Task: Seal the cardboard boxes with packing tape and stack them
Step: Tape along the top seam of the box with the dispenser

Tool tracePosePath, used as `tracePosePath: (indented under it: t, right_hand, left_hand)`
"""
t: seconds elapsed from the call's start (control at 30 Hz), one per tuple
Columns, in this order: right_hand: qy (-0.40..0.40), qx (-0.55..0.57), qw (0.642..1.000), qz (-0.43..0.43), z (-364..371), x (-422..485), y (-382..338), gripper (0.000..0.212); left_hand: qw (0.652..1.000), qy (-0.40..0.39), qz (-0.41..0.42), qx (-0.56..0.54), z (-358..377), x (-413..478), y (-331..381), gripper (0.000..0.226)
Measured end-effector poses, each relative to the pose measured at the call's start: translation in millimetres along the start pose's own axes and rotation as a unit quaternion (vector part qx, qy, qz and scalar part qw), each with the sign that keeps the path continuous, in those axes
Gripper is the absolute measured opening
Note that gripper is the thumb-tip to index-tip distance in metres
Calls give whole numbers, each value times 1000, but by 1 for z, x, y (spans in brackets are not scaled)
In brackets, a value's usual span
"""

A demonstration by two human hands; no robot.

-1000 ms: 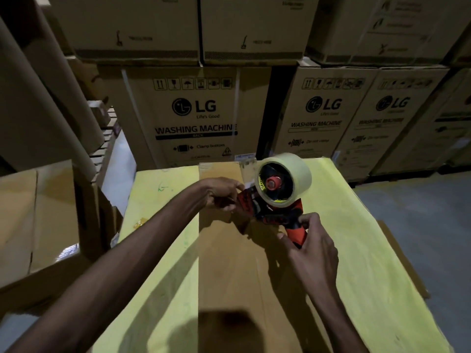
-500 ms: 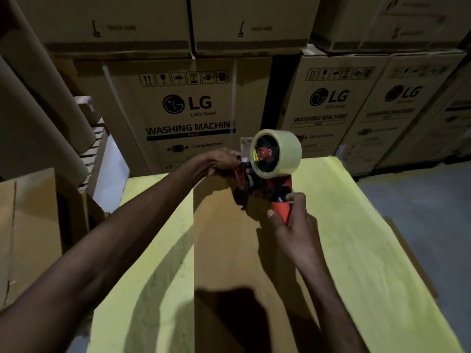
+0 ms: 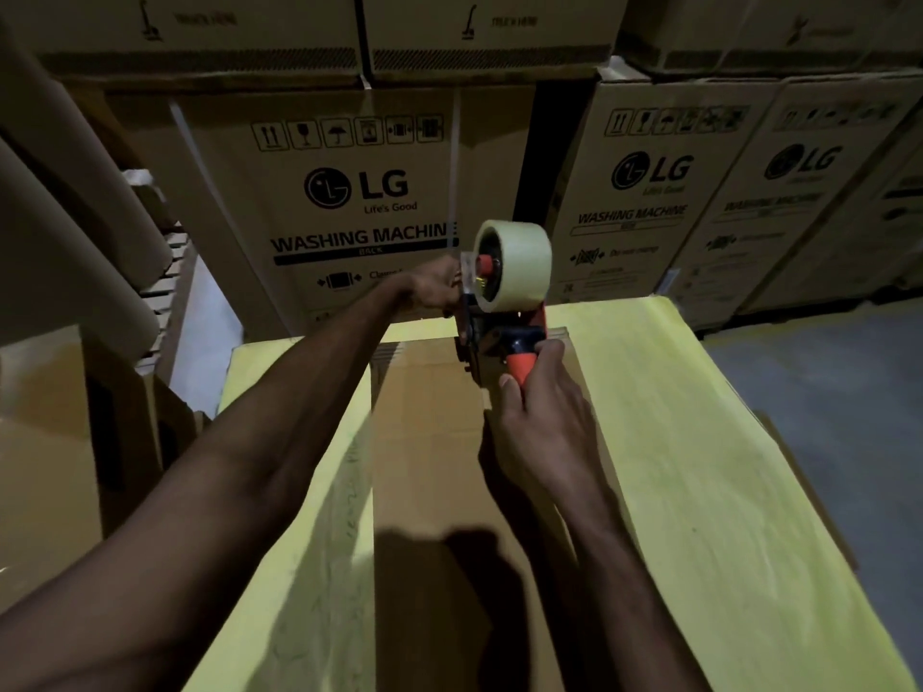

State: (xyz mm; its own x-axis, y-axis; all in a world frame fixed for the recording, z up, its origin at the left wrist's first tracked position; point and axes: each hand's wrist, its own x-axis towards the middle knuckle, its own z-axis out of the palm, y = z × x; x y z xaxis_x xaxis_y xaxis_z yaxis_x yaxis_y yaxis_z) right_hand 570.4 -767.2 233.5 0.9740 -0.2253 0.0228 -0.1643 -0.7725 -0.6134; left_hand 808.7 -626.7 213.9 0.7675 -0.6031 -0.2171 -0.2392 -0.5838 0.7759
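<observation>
At the far edge of the box (image 3: 429, 442), I start the tape (image 3: 514, 262).
My right hand (image 3: 544, 417) clamps the dispenser (image 3: 504, 337) handle to steer; my left hand (image 3: 439, 287) pinches the tape's loose end, anchoring it.

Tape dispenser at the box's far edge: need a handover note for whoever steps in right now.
Right hand: grips the tape dispenser by its orange handle, roll on top.
Left hand: grips the dispenser's front end; whether it holds the tape's loose end is hidden.
Box: lies in front of the person, with the dispenser at its far edge.
Done: tool is in position. I see no tape laid on the top.
Left: probably pull tape along the top toward you, cut it, then stack the box.
</observation>
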Motion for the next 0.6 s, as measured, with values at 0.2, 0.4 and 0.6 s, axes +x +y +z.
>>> tracePosePath:
  t: [0.2,0.4,0.6]
  right_hand:
    - [7,16,1000,24,6,-18,4,42]
    - [18,-29,999,5,6,-19,-8,47]
    - [17,-24,999,19,9,-26,-9,50]
  left_hand:
    - [999,-25,-27,25,-2,11,-15,21]
    - [1000,-10,-6,19,-1,9,-10,26]
    - [1000,3,-12,-2,7,7,-21,22]
